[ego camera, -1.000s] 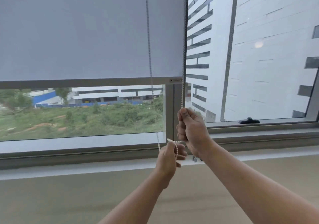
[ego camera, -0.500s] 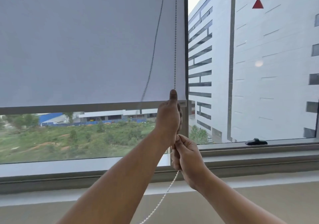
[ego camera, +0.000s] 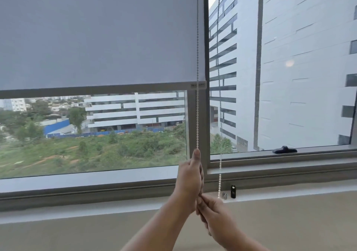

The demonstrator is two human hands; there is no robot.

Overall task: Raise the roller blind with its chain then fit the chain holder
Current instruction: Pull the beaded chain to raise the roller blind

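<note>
A grey roller blind [ego camera: 100, 34] covers the upper part of the left window pane, its bottom bar [ego camera: 96, 89] well above the sill. A white bead chain [ego camera: 197, 77] hangs taut in front of the window post; its other strand [ego camera: 219, 169] hangs to the right. My left hand [ego camera: 190, 181] is shut on the taut strand, thumb up. My right hand [ego camera: 212, 212] grips the same strand just below it. A small black chain holder [ego camera: 233, 191] stands on the sill beside a small silver piece [ego camera: 224, 196].
The grey window frame and white sill [ego camera: 96, 210] run across the view, with a beige wall below. A black window handle [ego camera: 284, 150] lies on the right pane's lower frame. Buildings and greenery show through the glass.
My left hand has come down the chain from the blind's bottom bar to near the sill. The blind's bottom bar sits higher in the window. My right hand stays below, gripping the chain.
</note>
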